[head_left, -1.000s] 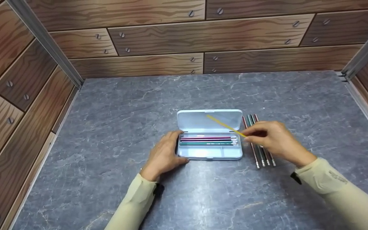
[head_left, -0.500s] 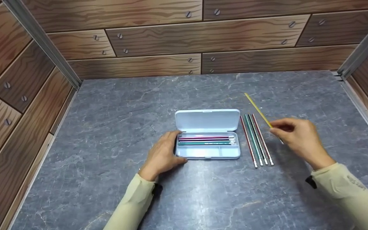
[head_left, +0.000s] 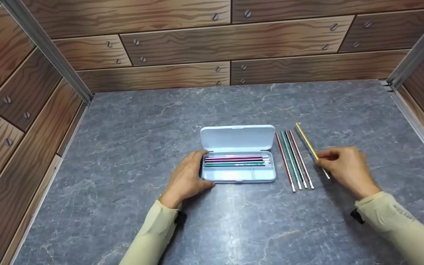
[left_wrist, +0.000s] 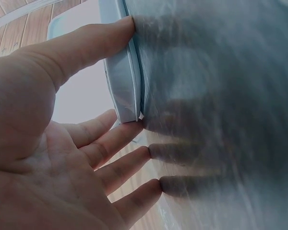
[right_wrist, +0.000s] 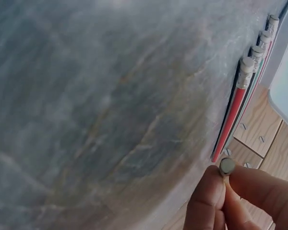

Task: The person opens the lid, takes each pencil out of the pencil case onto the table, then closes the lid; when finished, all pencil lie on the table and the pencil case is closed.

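Note:
An open, pale plastic pencil case (head_left: 228,174) lies on the table with its lid raised at the back. My left hand (head_left: 185,176) holds its left end, thumb along the front wall and fingers at the side and back corner. Several purple and green pencils (head_left: 235,161) fill the rear compartment. Between thumb and fingertips my right hand (head_left: 348,170) pinches a yellow pencil (head_left: 305,139), eraser end toward me, close over the table. In the right wrist view the round end of that pencil (right_wrist: 227,166) shows between the fingertips.
Right of the case, several pencils lie side by side, a red pencil (head_left: 285,162) nearest it and another red pencil (head_left: 301,159) nearest my right hand. Wood-patterned walls (head_left: 175,48) bound the grey marbled table (head_left: 142,125) at the back and sides.
My right hand has carried the yellow pencil from over the case rightward past the pencil row, then lowered it toward the table. My left hand has stayed at the case.

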The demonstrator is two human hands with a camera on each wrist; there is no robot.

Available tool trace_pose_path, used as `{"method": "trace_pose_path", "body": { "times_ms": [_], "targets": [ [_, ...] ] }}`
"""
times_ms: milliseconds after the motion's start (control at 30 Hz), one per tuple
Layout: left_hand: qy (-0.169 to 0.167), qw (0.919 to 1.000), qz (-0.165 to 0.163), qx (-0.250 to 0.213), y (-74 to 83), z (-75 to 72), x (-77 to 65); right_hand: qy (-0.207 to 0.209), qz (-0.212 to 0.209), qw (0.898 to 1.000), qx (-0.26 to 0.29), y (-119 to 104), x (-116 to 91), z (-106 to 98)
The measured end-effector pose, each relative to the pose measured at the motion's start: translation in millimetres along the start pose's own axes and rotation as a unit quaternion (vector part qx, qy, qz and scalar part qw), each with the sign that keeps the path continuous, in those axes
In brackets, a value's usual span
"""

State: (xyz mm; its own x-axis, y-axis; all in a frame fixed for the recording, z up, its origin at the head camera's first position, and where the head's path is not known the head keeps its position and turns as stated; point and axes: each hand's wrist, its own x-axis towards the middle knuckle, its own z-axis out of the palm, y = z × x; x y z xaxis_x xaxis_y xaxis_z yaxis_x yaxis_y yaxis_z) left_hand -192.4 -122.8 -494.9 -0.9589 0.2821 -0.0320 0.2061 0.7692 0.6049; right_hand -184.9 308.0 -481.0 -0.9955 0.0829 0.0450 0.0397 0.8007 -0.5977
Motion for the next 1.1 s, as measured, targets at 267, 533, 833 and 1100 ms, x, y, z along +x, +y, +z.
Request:
{"method": "trace_pose_path", "body": {
  "times_ms": [267, 533, 833, 1100],
  "targets": [
    [0.01, 0.9998, 0.019, 0.006, -14.1, 9.2, 4.6, -0.037, 0.01, 0.999, -0.008, -2, 0, 2],
    [0.028, 0.9987, 0.037, 0.022, -29.1, 20.3, 10.2, -0.07, 0.026, 0.997, -0.004, -6, -1, 5],
    [-0.002, 1.0, 0.008, 0.004, -1.6, 1.2, -0.2, -0.111, 0.065, 0.991, 0.023, -10, 0, 7],
    [0.0, 0.9999, 0.012, -0.007, -3.5, 1.6, 1.0, -0.12, 0.069, 0.99, 0.033, -12, 1, 7]
  ]
}}
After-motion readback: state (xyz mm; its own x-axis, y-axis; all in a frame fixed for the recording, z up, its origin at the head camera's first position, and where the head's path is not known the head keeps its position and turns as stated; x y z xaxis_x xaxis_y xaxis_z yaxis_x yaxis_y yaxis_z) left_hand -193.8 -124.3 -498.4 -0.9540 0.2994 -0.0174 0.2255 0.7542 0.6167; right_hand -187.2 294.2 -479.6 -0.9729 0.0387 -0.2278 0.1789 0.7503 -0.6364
